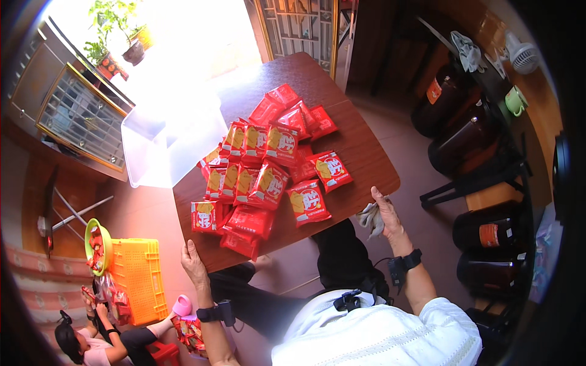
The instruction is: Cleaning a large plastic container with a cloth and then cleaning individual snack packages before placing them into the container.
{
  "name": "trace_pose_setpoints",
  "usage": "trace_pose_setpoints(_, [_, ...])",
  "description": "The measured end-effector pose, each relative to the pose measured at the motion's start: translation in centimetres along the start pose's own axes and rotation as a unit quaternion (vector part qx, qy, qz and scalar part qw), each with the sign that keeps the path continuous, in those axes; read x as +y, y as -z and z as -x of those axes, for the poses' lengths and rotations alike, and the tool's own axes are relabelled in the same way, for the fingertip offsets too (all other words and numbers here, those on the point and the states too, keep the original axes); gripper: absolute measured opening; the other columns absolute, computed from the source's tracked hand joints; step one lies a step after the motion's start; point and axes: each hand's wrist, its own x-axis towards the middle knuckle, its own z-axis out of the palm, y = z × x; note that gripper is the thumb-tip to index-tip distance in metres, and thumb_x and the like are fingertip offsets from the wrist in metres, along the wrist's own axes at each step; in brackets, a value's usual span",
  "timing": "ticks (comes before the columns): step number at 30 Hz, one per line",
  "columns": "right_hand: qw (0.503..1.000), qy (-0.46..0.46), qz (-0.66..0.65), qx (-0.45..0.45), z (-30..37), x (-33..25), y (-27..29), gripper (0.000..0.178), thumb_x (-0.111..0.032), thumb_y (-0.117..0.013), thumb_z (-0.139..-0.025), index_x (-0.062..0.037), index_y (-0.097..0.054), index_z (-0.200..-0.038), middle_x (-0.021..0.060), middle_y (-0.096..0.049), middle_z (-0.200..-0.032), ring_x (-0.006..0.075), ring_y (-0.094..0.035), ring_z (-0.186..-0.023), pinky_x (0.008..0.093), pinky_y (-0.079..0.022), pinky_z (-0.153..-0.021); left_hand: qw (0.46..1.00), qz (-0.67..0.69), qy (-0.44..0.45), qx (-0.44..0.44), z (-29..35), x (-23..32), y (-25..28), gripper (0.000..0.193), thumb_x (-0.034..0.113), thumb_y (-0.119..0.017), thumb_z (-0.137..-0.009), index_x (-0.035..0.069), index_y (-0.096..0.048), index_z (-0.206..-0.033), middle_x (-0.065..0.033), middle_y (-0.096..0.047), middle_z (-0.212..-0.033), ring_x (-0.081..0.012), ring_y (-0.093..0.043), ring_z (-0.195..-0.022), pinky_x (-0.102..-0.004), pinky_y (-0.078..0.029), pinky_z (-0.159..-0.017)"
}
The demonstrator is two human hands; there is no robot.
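A brown wooden table [360, 152] carries a loose heap of red snack packets [268, 183], some stacked and some lying apart near the right side. My left hand [194, 262] grips the table's near left corner, its fingers partly hidden by the edge. At the near right corner, my right hand [388, 215] is closed around a crumpled greyish cloth [369, 219]. That hand is against the table's edge, and most of its fingers are out of sight.
Beyond the table's left edge stands a translucent plastic bin [146, 149]. At the lower left, a seated person [91, 338] handles a packet near an orange crate [137, 280] and a green basin [97, 235]. Dark brown containers [467, 143] line the right side.
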Motion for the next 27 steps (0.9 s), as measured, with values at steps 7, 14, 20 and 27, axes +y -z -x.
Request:
trace_pose_setpoints(7, [0.999, 0.018, -0.019, 0.028, -0.8, 1.2, 1.2, 0.033, -0.035, -0.071, -0.086, -0.0108, -0.061, -0.106, 0.0003, -0.066, -0.086, 0.0101, -0.064, -0.066, 0.0271, -0.055, -0.061, 0.999, -0.003, -0.031, 0.008, -0.5, -0.8, -0.5, 0.039, 0.036, -0.052, -0.099, -0.003, -0.057, -0.093, -0.0017, -0.052, -0.076, -0.0108, -0.045, -0.073, -0.0282, -0.043, -0.067])
trace_pose_setpoints(14, [0.999, 0.025, -0.005, 0.048, 0.7, 0.6, -1.1, 0.033, -0.035, -0.071, -0.086, -0.0103, -0.060, -0.105, 0.0011, -0.065, -0.087, 0.0113, -0.064, -0.071, 0.0287, -0.056, -0.063, 0.999, -0.022, -0.018, -0.021, -1.2, -1.1, -0.3, 0.043, 0.038, -0.051, -0.099, -0.005, -0.058, -0.100, -0.0061, -0.059, -0.081, -0.0126, -0.050, -0.076, -0.0295, -0.047, -0.071])
trace_pose_setpoints(20, [0.996, 0.051, -0.009, 0.068, 1.2, 1.2, -1.6, 0.034, -0.034, -0.071, -0.086, -0.0094, -0.060, -0.106, 0.0017, -0.066, -0.089, 0.0119, -0.064, -0.071, 0.0289, -0.056, -0.065, 0.998, 0.012, -0.054, -0.006, -1.4, -1.8, -0.8, 0.044, 0.038, -0.051, -0.099, -0.005, -0.058, -0.100, -0.0072, -0.060, -0.083, -0.0153, -0.053, -0.077, -0.0318, -0.047, -0.072])
trace_pose_setpoints(27, [0.998, 0.050, 0.031, 0.033, 1.0, 1.4, -0.3, 0.035, -0.039, -0.070, -0.086, -0.0094, -0.062, -0.103, 0.0013, -0.065, -0.092, 0.0110, -0.064, -0.074, 0.0273, -0.054, -0.065, 0.996, 0.064, -0.004, -0.061, -2.0, -2.4, -0.2, 0.041, 0.034, -0.053, -0.099, -0.005, -0.060, -0.109, -0.0095, -0.063, -0.093, -0.0154, -0.057, -0.085, -0.0293, -0.048, -0.078])
